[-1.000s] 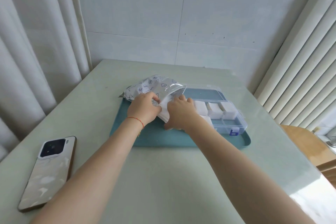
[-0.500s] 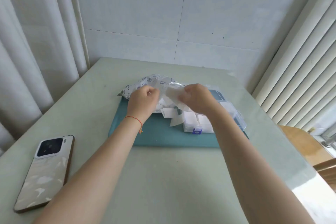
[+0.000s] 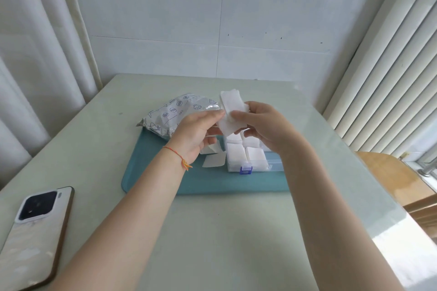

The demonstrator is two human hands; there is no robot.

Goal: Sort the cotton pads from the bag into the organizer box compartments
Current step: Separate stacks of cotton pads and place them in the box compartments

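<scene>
Desk (image 3: 212, 231) pale green, set in a corner between white tiled wall and curtains, carrying all that follows

Teal tray (image 3: 212, 184) lying flat on the desk, near its middle

Phone (image 3: 35, 236) face down at the near left corner of the desk, camera block upward, well apart from the tray

Bag (image 3: 175, 113) of silvery printed film lying on its side across the far left corner of the tray, mouth turned toward the hands

Organizer box (image 3: 248, 163) of clear plastic resting on the right half of the tray, blue latch at its near edge, near compartments filled with white cotton pads; farther compartments hidden behind the right hand

Left hand (image 3: 196, 134) raised above the tray, fingers extended, tips meeting the left edge of a stack of cotton pads (image 3: 233, 111); left grip loose and fairly wide, curled round nothing; thin red-orange string round the wrist

Right hand (image 3: 264, 125) raised above the box, thumb and fingers pinching the stack; right grip narrow, holding the pads

Stack held in the air between both hands, tilted, just beyond the box and beside the mouth of the bag

Loose pads (image 3: 214, 160) lying flat on the tray, two or so, just left of the box and under the left hand
</scene>
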